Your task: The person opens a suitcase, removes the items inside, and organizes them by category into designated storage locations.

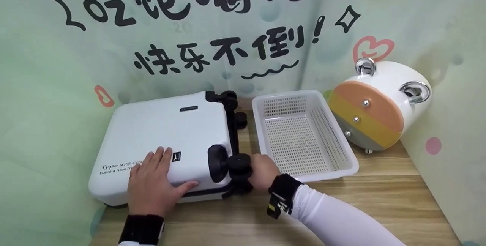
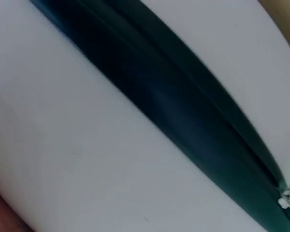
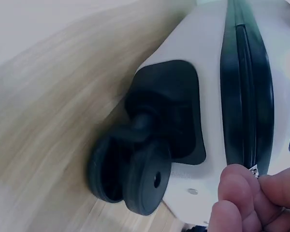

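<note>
A white hard-shell suitcase (image 1: 152,132) lies flat on the wooden table, its black wheels toward the right. My left hand (image 1: 153,185) rests on the lid near the front edge, fingers spread and thumb out to the side. At the wheel end, my right hand (image 1: 264,172) is partly hidden behind a wheel in the head view. The right wrist view shows its thumb and fingers pinching a small metal zipper pull (image 3: 254,170) on the dark zipper band (image 3: 246,96). The same band (image 2: 174,111) crosses the left wrist view.
Right of the suitcase stands a white perforated plastic basket (image 1: 292,143). Beyond it sits a white drum-like object (image 1: 366,115) with a striped face and chrome fittings. A printed cloth backdrop (image 1: 228,48) rises behind. A suitcase wheel (image 3: 145,179) juts out close to my right hand.
</note>
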{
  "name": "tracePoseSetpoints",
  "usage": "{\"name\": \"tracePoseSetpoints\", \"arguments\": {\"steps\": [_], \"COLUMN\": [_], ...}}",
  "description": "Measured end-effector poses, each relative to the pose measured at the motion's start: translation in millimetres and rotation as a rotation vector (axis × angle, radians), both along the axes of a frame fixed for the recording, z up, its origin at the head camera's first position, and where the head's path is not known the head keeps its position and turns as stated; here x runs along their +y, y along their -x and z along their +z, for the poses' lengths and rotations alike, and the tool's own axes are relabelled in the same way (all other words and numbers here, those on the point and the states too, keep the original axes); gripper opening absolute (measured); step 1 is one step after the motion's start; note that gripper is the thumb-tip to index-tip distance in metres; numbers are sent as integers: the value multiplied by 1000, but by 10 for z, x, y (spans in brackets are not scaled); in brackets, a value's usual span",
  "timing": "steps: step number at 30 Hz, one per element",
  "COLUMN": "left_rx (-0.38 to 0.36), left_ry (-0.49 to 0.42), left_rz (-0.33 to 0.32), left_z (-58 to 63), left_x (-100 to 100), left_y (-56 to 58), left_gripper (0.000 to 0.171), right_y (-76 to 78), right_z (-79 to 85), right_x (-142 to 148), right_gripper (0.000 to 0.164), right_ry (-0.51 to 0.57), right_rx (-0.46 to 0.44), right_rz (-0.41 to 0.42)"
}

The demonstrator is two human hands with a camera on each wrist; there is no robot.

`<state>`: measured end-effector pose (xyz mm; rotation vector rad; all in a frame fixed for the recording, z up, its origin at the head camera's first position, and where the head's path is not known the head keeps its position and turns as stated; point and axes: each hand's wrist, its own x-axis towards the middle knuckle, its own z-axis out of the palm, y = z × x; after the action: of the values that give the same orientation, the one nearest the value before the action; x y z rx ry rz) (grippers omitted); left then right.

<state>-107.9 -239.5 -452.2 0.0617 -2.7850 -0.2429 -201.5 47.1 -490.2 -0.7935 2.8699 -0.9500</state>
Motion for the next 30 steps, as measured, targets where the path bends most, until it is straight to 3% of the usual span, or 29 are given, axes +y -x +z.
{"name": "tracePoseSetpoints", "arguments": {"steps": [7, 14, 18, 23, 30], "left_rx": [-53, -81, -96, -114, -118], "left_ry": [-8, -34, -36, -36, -34], "left_rz": [60, 99, 118, 144, 182], "left_z": [39, 53, 55, 65, 77], "left_x": [154, 269, 326, 406, 512], "left_y": [-12, -6, -1, 12, 20], "left_gripper": [124, 123, 122, 123, 122], "right_y": [-15, -91, -139, -183, -208], "right_z": [59, 62, 46, 17, 19], "right_x": [29, 9, -19, -36, -39], "right_gripper": [13, 12, 21, 14, 29], "right_ry": [28, 80, 73, 30, 10], "right_rx": [-98, -189, -143, -26, -81], "right_rz": [-78, -147, -159, -146, -131]}}
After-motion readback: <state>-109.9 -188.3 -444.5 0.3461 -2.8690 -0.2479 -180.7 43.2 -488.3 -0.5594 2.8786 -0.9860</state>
